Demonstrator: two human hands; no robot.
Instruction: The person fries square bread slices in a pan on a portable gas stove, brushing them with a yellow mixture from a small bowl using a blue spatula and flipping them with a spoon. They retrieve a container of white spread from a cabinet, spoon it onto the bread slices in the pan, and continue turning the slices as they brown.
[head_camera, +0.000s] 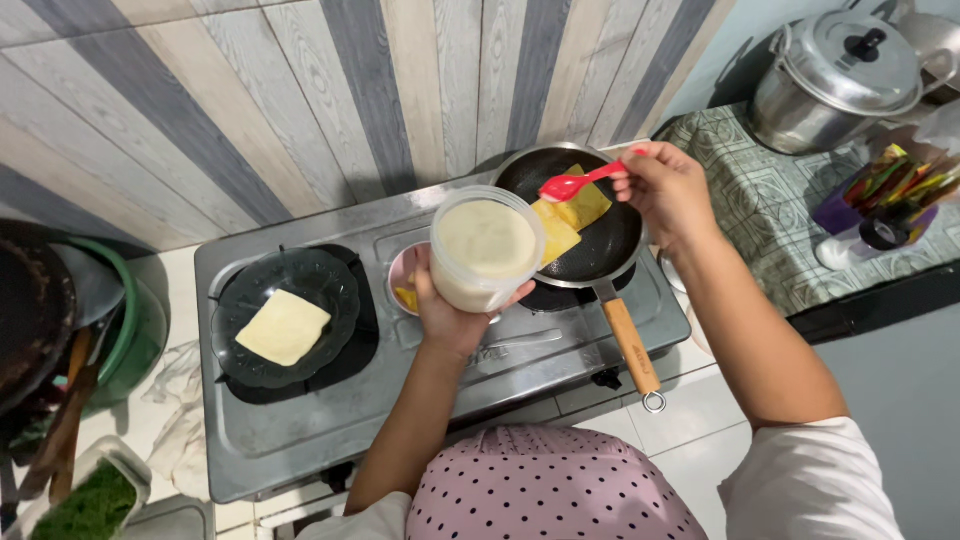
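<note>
My left hand (452, 318) grips a clear plastic tub of pale cream batter (486, 247), lifted over the middle of the steel stove (300, 430). My right hand (668, 190) holds a red spoon (570, 184) by its handle, its bowl over the black frying pan (612, 240). Yellow folded wrappers (570, 215) lie in that pan, which sits on the right burner with its wooden handle (630, 345) pointing toward me. On the left burner a dark glass plate (250, 295) carries one folded pale wrapper (285, 327).
A small pink bowl (403, 280) stands behind the tub. A lidded steel pot (835, 80) and a cup of colourful utensils (880, 200) are on the right counter. At far left are a dark wok (30, 315), a green bowl (135, 330) and wooden utensils.
</note>
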